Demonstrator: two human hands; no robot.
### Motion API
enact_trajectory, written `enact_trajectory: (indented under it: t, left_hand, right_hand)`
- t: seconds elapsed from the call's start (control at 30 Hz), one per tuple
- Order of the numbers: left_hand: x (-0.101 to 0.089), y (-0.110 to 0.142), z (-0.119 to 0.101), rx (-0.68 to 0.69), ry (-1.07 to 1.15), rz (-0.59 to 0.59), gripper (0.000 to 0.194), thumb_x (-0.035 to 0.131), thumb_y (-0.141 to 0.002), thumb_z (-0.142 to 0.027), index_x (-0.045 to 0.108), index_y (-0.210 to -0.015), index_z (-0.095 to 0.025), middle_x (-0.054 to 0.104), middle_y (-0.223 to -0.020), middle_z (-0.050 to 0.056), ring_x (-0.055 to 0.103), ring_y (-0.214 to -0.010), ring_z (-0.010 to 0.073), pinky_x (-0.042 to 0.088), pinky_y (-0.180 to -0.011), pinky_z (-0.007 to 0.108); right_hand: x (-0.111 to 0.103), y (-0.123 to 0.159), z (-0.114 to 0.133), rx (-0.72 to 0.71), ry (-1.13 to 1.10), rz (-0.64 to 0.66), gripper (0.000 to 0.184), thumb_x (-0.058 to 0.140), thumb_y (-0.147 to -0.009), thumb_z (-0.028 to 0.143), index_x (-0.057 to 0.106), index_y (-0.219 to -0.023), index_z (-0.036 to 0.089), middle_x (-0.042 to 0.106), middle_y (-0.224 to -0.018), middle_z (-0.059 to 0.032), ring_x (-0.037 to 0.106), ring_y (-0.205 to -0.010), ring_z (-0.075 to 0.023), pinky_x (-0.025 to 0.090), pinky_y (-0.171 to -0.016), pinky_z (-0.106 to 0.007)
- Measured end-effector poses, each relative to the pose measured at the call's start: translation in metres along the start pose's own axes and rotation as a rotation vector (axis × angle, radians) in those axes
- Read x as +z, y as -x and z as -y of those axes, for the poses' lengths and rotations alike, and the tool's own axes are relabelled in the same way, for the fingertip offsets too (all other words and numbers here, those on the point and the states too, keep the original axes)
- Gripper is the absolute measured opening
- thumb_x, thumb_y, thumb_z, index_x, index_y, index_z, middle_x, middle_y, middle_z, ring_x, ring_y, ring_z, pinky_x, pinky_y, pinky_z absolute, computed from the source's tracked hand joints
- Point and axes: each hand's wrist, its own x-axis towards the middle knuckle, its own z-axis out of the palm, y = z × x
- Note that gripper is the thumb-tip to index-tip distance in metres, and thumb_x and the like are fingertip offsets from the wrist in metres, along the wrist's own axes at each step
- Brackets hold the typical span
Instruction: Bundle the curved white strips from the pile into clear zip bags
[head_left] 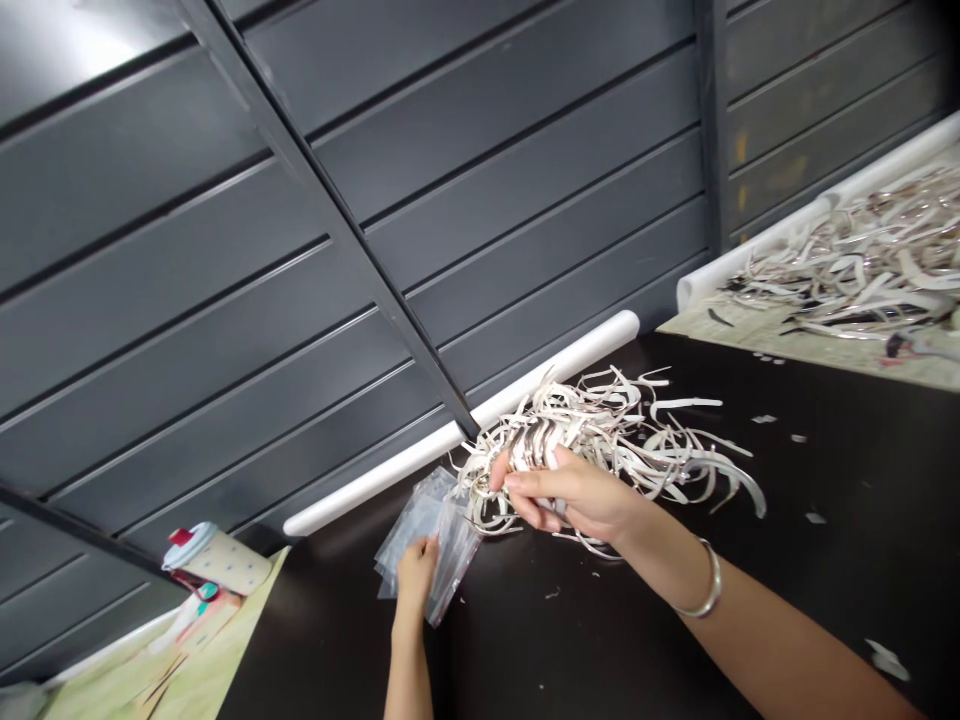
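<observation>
Dark grey panelled wall point(517, 130) behind a black tabletop point(570, 650).
Long, narrow grooves divide the glossy wall panels, which slant across the view; a dark strut point(330, 215) crosses them diagonally, and another upright point(712, 120) stands farther right, with yellowish marks point(741, 146) on the panels beyond it. White, rounded tubing point(382, 482) runs along the foot of the wall, behind the tabletop. Pale green, mottled surfaces flank the black one, at left point(217, 665) and at right point(712, 322). A bright white glare point(101, 45) shines on the upper left panels.
</observation>
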Motion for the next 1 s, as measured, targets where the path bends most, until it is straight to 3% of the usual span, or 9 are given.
enact_trajectory:
  t: [0.13, 0.23, 0.33, 0.43, 0.67, 0.77, 0.83, 0.93, 1.0]
  left_hand:
    - [-0.030, 0.015, -0.034, 0.069, 0.108, -0.173, 0.036, 0.036, -0.085, -0.042, 0.043, -0.057, -0.020, 0.048, -0.053, -0.003, 0.049, -0.056, 0.0158, 0.035, -0.056, 0.024]
    - [-0.045, 0.040, -0.071, 0.152, 0.197, -0.252, 0.039, 0.032, -0.088, -0.048, 0.044, -0.063, -0.020, 0.046, -0.056, -0.004, 0.046, -0.056, 0.0134, 0.034, -0.056, 0.022]
    - [-0.047, 0.069, -0.104, 0.321, 0.307, -0.241, 0.037, 0.036, -0.089, -0.044, 0.047, -0.064, -0.019, 0.044, -0.054, -0.005, 0.043, -0.052, 0.0118, 0.032, -0.053, 0.022]
    - [-0.041, 0.089, -0.122, 0.408, 0.324, -0.206, 0.036, 0.036, -0.091, -0.039, 0.047, -0.063, -0.019, 0.045, -0.053, -0.004, 0.043, -0.050, 0.0112, 0.031, -0.052, 0.022]
    - [-0.045, 0.096, -0.122, 0.459, 0.280, -0.074, 0.038, 0.033, -0.092, -0.035, 0.050, -0.063, -0.019, 0.051, -0.057, -0.001, 0.048, -0.053, 0.0135, 0.034, -0.054, 0.023]
    - [-0.053, 0.096, -0.122, 0.457, 0.286, 0.037, 0.031, 0.035, -0.092, -0.035, 0.058, -0.076, -0.019, 0.060, -0.070, 0.002, 0.055, -0.064, 0.0163, 0.038, -0.060, 0.025]
    - [-0.059, 0.097, -0.122, 0.417, 0.319, 0.041, 0.025, 0.040, -0.090, -0.037, 0.058, -0.088, -0.020, 0.062, -0.077, 0.003, 0.056, -0.068, 0.0176, 0.040, -0.063, 0.026]
    - [-0.063, 0.099, -0.121, 0.361, 0.398, 0.049, 0.024, 0.046, -0.086, -0.041, 0.054, -0.081, -0.019, 0.056, -0.066, 0.000, 0.051, -0.056, 0.0144, 0.038, -0.055, 0.024]
    - [-0.063, 0.099, -0.118, 0.326, 0.481, 0.167, 0.027, 0.049, -0.084, -0.044, 0.046, -0.071, -0.020, 0.049, -0.055, -0.004, 0.044, -0.045, 0.0109, 0.034, -0.046, 0.022]
  right_hand:
    - [0.005, -0.007, -0.011, 0.008, 0.168, -0.173, 0.017, 0.059, -0.080, 0.028, 0.059, -0.086, 0.012, 0.056, -0.059, 0.0034, 0.040, -0.042, -0.0038, 0.032, -0.043, -0.018]
    - [0.007, -0.013, -0.022, 0.032, 0.353, -0.226, 0.016, 0.060, -0.078, 0.028, 0.057, -0.085, 0.014, 0.054, -0.059, 0.0042, 0.040, -0.043, -0.0051, 0.033, -0.046, -0.020]
    - [0.006, -0.018, -0.034, 0.038, 0.477, -0.198, 0.014, 0.058, -0.078, 0.028, 0.057, -0.082, 0.015, 0.044, -0.049, 0.0078, 0.039, -0.042, -0.0069, 0.033, -0.045, -0.020]
    - [0.006, -0.019, -0.043, 0.042, 0.545, -0.152, 0.013, 0.056, -0.078, 0.027, 0.058, -0.077, 0.014, 0.041, -0.046, 0.0081, 0.038, -0.041, -0.0069, 0.032, -0.043, -0.019]
    - [0.007, -0.017, -0.048, 0.068, 0.659, -0.175, 0.013, 0.054, -0.079, 0.022, 0.058, -0.069, 0.014, 0.040, -0.041, 0.0078, 0.039, -0.039, -0.0068, 0.034, -0.043, -0.018]
    - [0.008, -0.014, -0.046, 0.101, 0.721, -0.157, 0.013, 0.055, -0.079, 0.024, 0.057, -0.071, 0.014, 0.041, -0.046, 0.0070, 0.040, -0.040, -0.0068, 0.033, -0.040, -0.018]
    - [0.010, -0.012, -0.045, 0.090, 0.748, -0.127, 0.014, 0.055, -0.080, 0.026, 0.056, -0.072, 0.015, 0.043, -0.051, 0.0059, 0.041, -0.043, -0.0075, 0.034, -0.041, -0.018]
    - [0.016, -0.010, -0.045, 0.006, 0.772, -0.047, 0.022, 0.061, -0.077, 0.029, 0.050, -0.063, 0.016, 0.043, -0.056, 0.0041, 0.044, -0.054, -0.0096, 0.039, -0.051, -0.021]
    - [0.020, -0.009, -0.047, -0.004, 0.757, 0.017, 0.028, 0.065, -0.074, 0.030, 0.046, -0.058, 0.016, 0.043, -0.058, 0.0036, 0.045, -0.059, -0.0107, 0.041, -0.056, -0.022]
